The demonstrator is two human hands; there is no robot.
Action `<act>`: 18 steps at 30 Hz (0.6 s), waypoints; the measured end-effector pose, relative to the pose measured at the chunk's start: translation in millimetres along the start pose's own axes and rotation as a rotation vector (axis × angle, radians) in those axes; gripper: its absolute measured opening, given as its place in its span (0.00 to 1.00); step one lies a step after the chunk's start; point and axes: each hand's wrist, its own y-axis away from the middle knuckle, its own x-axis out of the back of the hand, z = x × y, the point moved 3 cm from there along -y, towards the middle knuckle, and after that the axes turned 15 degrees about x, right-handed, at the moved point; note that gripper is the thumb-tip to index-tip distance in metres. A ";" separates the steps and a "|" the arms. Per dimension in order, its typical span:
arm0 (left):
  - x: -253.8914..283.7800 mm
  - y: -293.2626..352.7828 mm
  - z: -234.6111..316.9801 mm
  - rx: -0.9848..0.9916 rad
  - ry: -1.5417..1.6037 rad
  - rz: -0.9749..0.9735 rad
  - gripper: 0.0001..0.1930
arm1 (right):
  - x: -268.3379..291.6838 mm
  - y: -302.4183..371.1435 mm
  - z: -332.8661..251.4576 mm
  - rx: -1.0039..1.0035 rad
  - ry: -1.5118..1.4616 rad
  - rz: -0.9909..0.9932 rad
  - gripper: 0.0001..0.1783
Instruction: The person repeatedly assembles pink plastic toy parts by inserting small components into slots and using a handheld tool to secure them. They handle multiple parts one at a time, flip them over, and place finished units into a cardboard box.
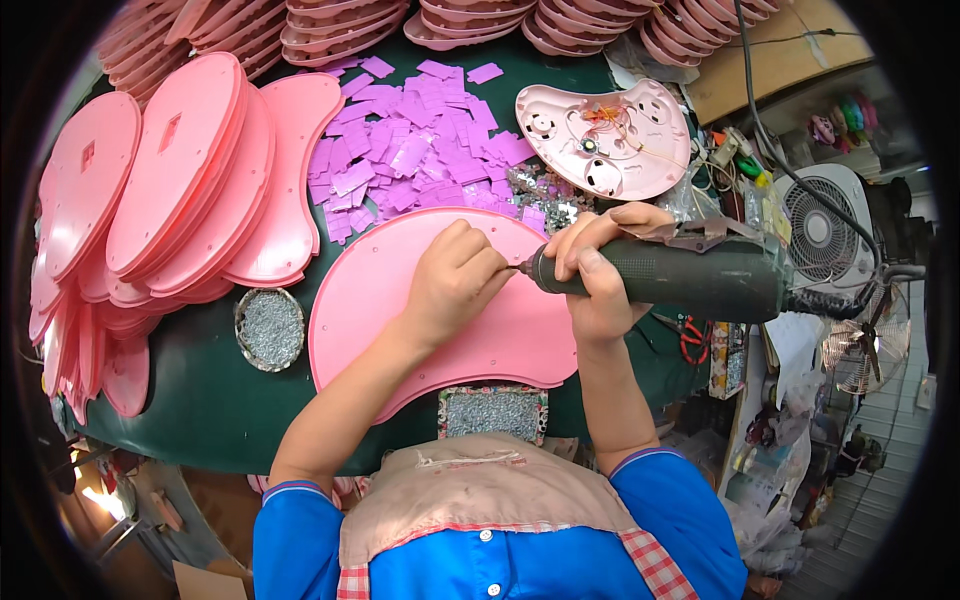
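My right hand (600, 268) is wrapped round a dark electric screwdriver (715, 282), held almost level with its bit toward the left. At the bit's tip, the fingers of my left hand (452, 278) are pinched together; whatever they hold is too small or hidden to make out. Both hands are above a large pink curved panel (375, 300) with small holes along its edge, lying flat on the green table (210, 410). Small silvery screws fill a rectangular box (492, 413) at the panel's near edge and a round dish (270, 330) to its left.
Stacked pink panels (180, 180) stand at the left. Beyond my hands lie purple flat pieces (410, 140) and a pale pink shell (650, 150) with wires. Pink shells (345, 35) line the far edge. Red-handled pliers (692, 340), a hanging cable (752, 105) and a fan (822, 225) are rightward.
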 end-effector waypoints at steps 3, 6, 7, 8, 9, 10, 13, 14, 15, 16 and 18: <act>1.8 -0.5 2.5 -0.006 -0.004 0.037 0.11 | -0.9 0.6 -2.8 0.021 0.001 0.014 0.24; -1.4 3.9 1.0 -0.016 0.135 0.006 0.11 | -0.5 0.4 -13.8 0.008 0.009 0.027 0.23; -1.8 5.3 2.5 -0.035 0.116 0.009 0.12 | 1.4 1.4 -15.1 0.010 -0.024 0.041 0.23; -1.6 5.8 5.0 -0.054 0.097 0.013 0.12 | 3.6 2.6 -15.6 0.013 -0.057 0.055 0.23; -2.1 5.9 7.6 -0.074 0.079 0.017 0.13 | 5.4 3.5 -16.4 0.017 -0.090 0.068 0.24; -5.1 6.1 7.7 -0.053 0.080 0.003 0.13 | 6.2 4.9 -17.8 0.037 -0.077 0.054 0.24; -15.0 1.1 11.8 0.043 -0.038 -0.028 0.14 | 15.5 11.0 -10.9 0.070 0.044 -0.027 0.24; -15.6 -4.3 13.5 0.100 -0.161 -0.028 0.14 | 16.9 10.9 -8.9 0.039 0.219 -0.014 0.25; -18.0 -11.3 15.4 0.157 -0.281 -0.023 0.15 | 23.4 5.3 -7.8 0.031 0.325 -0.033 0.25; -28.8 -11.7 10.0 0.088 -0.463 0.049 0.16 | 22.3 -2.5 -5.9 0.048 0.315 -0.009 0.24; -47.4 -10.9 4.1 0.002 -0.551 0.000 0.15 | 24.4 -13.1 -1.2 0.064 0.314 0.045 0.24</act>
